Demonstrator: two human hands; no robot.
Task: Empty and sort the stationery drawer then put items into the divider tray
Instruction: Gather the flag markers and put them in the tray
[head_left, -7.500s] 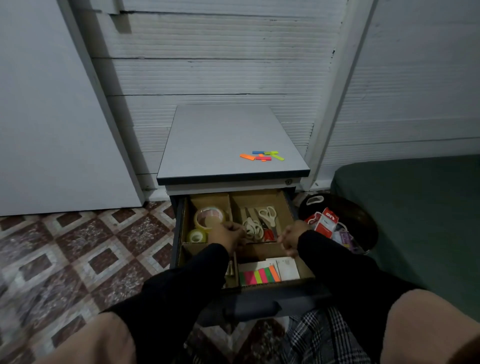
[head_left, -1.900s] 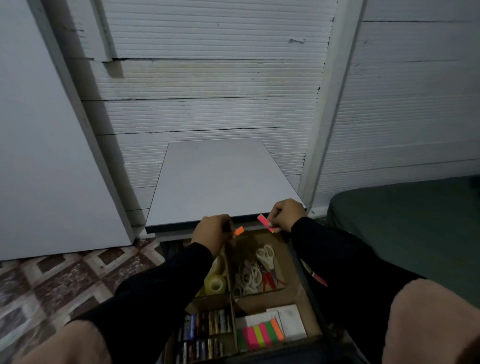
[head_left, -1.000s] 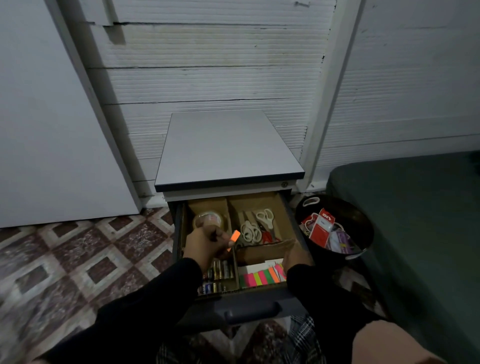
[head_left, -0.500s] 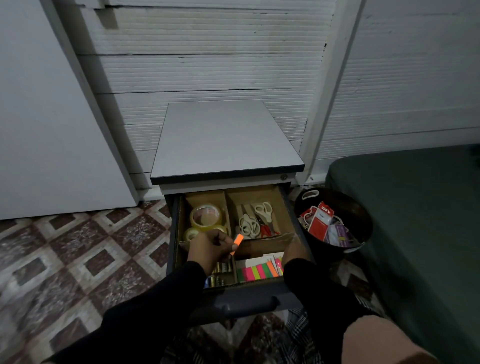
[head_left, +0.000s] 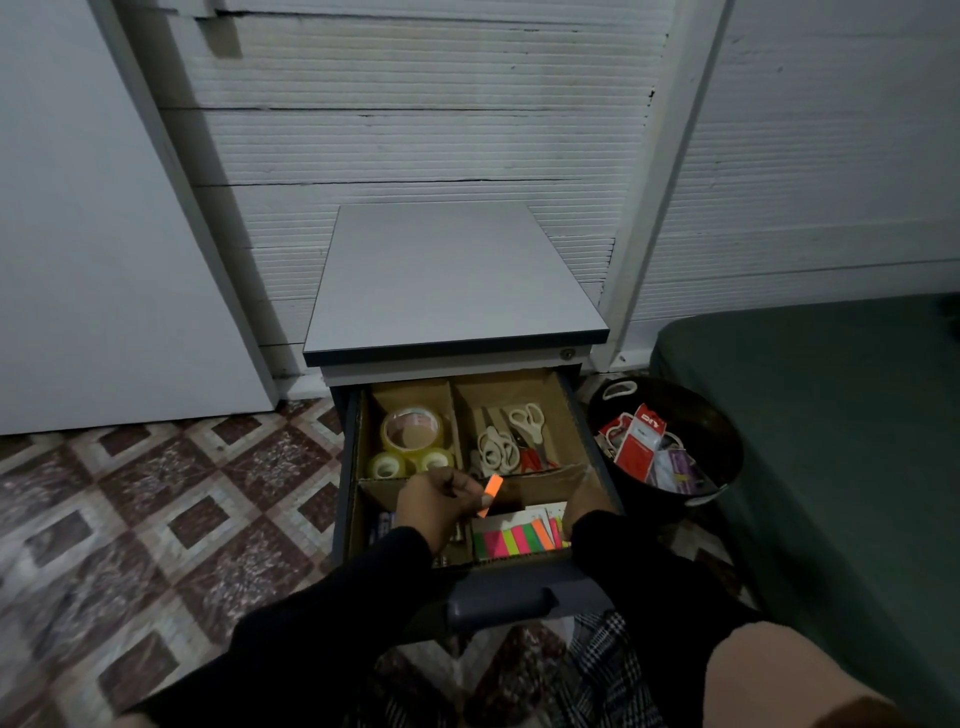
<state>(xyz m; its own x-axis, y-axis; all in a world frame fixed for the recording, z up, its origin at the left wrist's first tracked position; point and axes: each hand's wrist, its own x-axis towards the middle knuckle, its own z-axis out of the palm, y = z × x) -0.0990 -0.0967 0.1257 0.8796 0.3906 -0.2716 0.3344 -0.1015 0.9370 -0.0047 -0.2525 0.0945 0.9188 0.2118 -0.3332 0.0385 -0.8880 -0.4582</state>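
The drawer holds a cardboard divider tray (head_left: 569, 415). Tape rolls (head_left: 411, 432) fill its back left compartment and scissors (head_left: 511, 436) the back right one. Batteries (head_left: 385, 522) lie front left, mostly hidden by my left arm. Coloured sticky flags (head_left: 519, 540) and white notes lie front right. My left hand (head_left: 439, 501) pinches a single orange sticky flag (head_left: 491, 492) above the tray's middle divider. My right hand (head_left: 587, 499) reaches down into the front right compartment beside the flags, with its fingers hidden.
The grey cabinet top (head_left: 452, 280) above the drawer is bare. A black bucket (head_left: 722, 441) with packets and loose items stands on the tiled floor right of the drawer. A dark green mattress (head_left: 831, 441) lies further right. The wall is close behind.
The coloured flags that lay on the cabinet top are gone from it. Both hands came down from the cabinet's edge to the drawer; my left hand still pinches the orange flag.
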